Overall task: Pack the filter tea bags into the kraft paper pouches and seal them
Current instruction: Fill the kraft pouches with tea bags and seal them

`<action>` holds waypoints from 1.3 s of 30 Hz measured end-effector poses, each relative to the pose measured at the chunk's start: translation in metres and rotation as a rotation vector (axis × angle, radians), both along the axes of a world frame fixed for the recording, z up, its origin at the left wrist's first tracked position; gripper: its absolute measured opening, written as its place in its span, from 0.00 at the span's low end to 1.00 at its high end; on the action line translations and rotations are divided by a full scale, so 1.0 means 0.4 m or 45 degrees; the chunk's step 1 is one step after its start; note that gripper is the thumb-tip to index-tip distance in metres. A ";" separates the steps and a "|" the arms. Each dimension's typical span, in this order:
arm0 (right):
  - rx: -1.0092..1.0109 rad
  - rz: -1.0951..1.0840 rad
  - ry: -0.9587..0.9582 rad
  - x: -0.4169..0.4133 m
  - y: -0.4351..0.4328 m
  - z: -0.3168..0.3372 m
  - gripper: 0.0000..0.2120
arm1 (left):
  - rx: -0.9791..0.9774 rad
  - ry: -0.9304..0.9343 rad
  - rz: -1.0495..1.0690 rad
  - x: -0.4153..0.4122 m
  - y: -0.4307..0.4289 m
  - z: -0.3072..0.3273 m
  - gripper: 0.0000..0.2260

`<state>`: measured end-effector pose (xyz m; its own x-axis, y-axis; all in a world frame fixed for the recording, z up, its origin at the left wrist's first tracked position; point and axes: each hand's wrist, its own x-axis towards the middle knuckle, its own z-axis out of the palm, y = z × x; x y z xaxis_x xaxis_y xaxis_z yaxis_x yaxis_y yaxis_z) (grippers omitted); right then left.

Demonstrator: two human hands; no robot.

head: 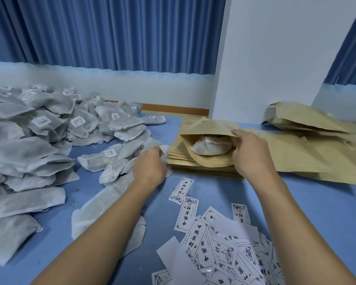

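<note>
Right hand (250, 155) pinches open the kraft paper pouch (206, 129) on the far pouch stack (203, 171), one filter tea bag (210, 148) already inside. Left hand (150, 167) curls round a second tea bag (165, 150) just left. Filling step, it seems; next that bag needs sliding in.

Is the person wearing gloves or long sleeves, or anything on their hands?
No. The left hand and right hand are bare: no gloves, rings, watch or bracelet show. Both forearms are bare too, with no sleeve in view.
</note>
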<state>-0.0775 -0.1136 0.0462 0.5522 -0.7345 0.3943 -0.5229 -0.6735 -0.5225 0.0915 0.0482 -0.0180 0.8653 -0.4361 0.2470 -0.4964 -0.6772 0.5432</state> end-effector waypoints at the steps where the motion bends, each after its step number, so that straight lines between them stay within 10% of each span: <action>1: 0.001 -0.003 0.004 0.001 0.000 0.001 0.28 | -0.041 -0.034 0.047 -0.003 0.007 0.001 0.08; 7: 0.008 -0.009 -0.001 0.005 -0.001 0.004 0.28 | -0.552 -0.553 0.158 -0.091 0.034 0.036 0.05; 12: -0.004 0.086 -0.039 -0.003 0.009 0.016 0.25 | -0.686 -1.151 -0.474 -0.232 0.007 0.075 0.05; 17: 0.123 0.202 -0.140 -0.016 0.025 0.041 0.31 | 0.063 -0.694 -0.547 -0.253 -0.067 0.093 0.15; 32: 0.141 0.311 -0.106 -0.033 -0.010 0.051 0.26 | 0.378 -0.041 -0.673 -0.150 -0.284 0.196 0.14; 39: 0.052 0.281 -0.281 -0.029 0.018 0.050 0.26 | -0.948 -0.319 -0.608 -0.339 -0.058 0.090 0.06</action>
